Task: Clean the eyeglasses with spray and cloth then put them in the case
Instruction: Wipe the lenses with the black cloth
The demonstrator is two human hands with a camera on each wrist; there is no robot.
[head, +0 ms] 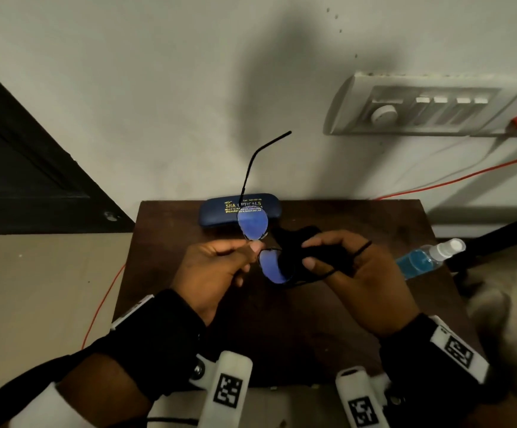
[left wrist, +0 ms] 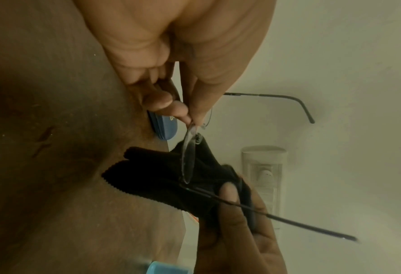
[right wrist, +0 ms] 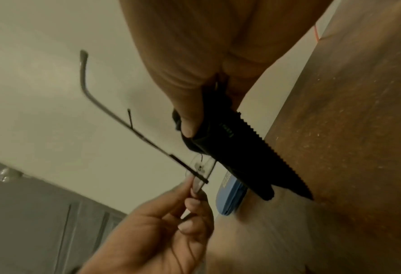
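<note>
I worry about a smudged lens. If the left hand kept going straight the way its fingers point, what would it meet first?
Most likely the right hand with the black cloth it grips, since the left hand points across at them while pinching the eyeglasses. Depth is hard to judge.

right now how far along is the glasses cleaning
Midway, in the wiping step. The left hand pinches the eyeglasses near the bridge, while the right hand rubs the black cloth on one lens. The spray bottle lies on the table, so spraying may be done, though no droplets are visible. The other lens may still need wiping. The blue case is still closed, so casing remains.
</note>
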